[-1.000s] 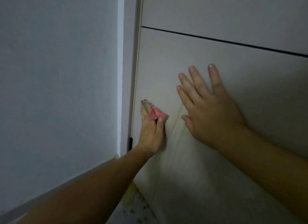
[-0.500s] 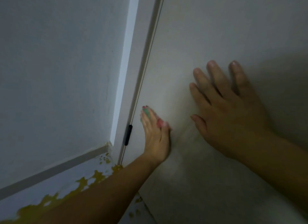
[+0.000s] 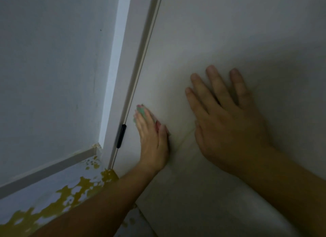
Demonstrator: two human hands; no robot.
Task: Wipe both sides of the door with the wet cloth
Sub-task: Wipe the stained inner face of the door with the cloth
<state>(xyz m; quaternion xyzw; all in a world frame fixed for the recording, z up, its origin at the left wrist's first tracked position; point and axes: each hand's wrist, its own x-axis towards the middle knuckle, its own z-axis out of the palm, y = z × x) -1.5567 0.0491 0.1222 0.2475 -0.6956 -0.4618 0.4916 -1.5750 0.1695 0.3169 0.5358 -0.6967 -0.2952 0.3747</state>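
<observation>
A left hand (image 3: 151, 136), fingers straight and together, presses the wet cloth (image 3: 142, 110) flat against the door (image 3: 229, 34) at its left edge, just beside the black hinge (image 3: 120, 136). The right hand (image 3: 227, 120) lies spread on the panel. Hard pressure could swing the door and nip fingertips in the hinge gap.

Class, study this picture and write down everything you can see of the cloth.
The cloth is small and soft-looking, green and pink. Most of it hides beneath the left hand, whose straight fingers press it against the pale door. Green shows at the fingertips; a pink fold peeks out by the thumb. It sits close to the door's hinged edge, just right of the black hinge. Its wetness cannot be judged.
</observation>
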